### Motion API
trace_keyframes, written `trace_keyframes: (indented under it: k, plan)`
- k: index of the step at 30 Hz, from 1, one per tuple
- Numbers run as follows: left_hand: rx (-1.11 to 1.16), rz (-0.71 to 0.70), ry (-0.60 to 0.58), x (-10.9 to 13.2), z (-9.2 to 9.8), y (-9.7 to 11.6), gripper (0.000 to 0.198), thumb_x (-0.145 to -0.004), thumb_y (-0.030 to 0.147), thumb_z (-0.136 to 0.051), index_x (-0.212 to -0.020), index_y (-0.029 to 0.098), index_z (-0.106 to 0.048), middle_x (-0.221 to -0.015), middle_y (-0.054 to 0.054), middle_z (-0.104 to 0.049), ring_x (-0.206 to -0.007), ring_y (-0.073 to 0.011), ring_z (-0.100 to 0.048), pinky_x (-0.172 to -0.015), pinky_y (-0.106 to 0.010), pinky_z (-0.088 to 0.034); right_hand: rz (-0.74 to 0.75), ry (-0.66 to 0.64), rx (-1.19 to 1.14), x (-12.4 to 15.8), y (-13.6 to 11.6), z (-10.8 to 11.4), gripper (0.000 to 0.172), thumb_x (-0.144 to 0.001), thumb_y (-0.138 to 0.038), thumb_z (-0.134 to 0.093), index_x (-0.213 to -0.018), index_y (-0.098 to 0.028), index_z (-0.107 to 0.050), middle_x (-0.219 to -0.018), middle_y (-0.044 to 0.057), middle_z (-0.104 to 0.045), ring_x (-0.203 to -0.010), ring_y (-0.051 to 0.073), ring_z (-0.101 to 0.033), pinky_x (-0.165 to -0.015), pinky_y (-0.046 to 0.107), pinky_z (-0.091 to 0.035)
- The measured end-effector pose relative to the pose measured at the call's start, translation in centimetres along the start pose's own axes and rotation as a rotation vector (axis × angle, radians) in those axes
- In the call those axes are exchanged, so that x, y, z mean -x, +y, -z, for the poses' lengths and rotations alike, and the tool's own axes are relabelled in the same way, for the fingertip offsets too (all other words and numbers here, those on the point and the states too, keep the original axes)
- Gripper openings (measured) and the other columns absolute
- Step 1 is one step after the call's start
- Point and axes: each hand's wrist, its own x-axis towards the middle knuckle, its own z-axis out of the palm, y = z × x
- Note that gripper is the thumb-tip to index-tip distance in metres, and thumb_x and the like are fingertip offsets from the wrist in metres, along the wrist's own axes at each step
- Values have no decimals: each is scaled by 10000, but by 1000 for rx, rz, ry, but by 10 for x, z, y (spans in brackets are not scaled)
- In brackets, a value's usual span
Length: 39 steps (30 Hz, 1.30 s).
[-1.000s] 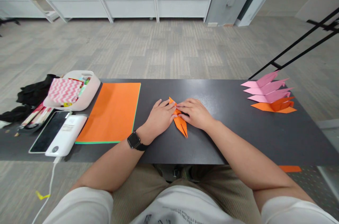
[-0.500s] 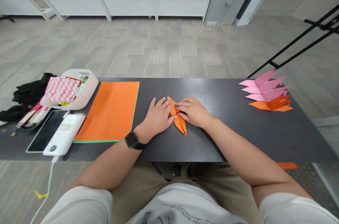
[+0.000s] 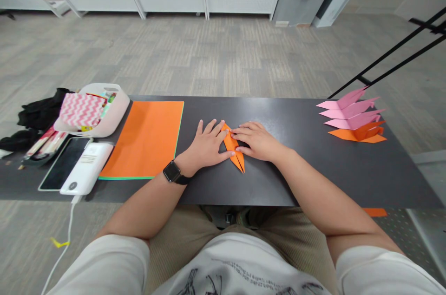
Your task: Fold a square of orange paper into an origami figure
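A narrow folded piece of orange paper [image 3: 230,144] lies slantwise on the dark table, its lower end split into two points. My left hand [image 3: 206,146] rests on its left side, fingers spread, thumb and fingertips touching the paper. From the right, my right hand [image 3: 257,140] reaches over it with fingers stretched out, the fingertips and thumb pressing on the upper and middle part. Both hands are open, lying against the paper on the table. The fingers hide parts of its edges.
Left of my hands lies a stack of orange sheets [image 3: 141,139] with a green edge. Beyond it are a white basket [image 3: 120,111], a phone [image 3: 64,165] and a white power bank [image 3: 86,169] with a cable. Pink folded birds [image 3: 343,108] and an orange one [image 3: 357,134] stand right.
The whole view has shifted slightly. My left thumb and right fingers have moved a little on the orange paper, and its lower points look closer together.
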Motion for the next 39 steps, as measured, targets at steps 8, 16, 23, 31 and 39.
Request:
trace_keyframes:
  k: [8, 16, 23, 31, 39]
  plan:
    - [-6, -20, 2, -2, 0, -3, 880, -939, 692, -723, -1631, 189, -520, -1781, -233, -336, -1663, -477, -258, -1319, -782, -23, 3, -60, -9, 2, 3, 3, 565, -972, -396, -783, -1522, -331, -671, -1594, 75, -644, -1502, 398, -515, -1304, 739, -248]
    - [-43, -29, -78, -5, -2, -6, 1011, -906, 793, -686, -1663, 163, -456, -1801, -239, -281, -1671, -473, -245, -1331, -774, -10, 10, -102, -16, 4, 8, 2, 784, -925, -533, -824, -1631, -329, -552, -1654, 91, -581, -1585, 444, -422, -1305, 813, -98]
    - [-16, -26, -107, -2, -5, -5, 1193, -829, 905, -675, -1700, 143, -385, -1821, -256, -199, -1683, -501, -186, -1322, -788, -39, -8, -144, -37, 4, 8, 3, 917, -884, -613, -849, -1677, -333, -484, -1702, 92, -520, -1623, 478, -348, -1293, 843, -26]
    - [1, -36, -75, -3, 0, -8, 1127, -838, 890, -690, -1686, 192, -436, -1793, -228, -311, -1661, -508, -240, -1312, -809, -45, -5, -112, -113, 7, 13, 4, 937, -857, -510, -897, -1680, -364, -473, -1712, 87, -505, -1642, 463, -322, -1300, 832, -78]
    - [-145, 126, 117, -5, 17, 3, 492, -1055, 603, -613, -1400, 284, -761, -1359, -159, -680, -1373, -422, -561, -1300, -824, -126, -153, 331, -23, 13, 6, 30, 365, -1041, -253, -618, -1378, -289, -754, -1370, 91, -759, -1320, 329, -647, -1138, 580, -503]
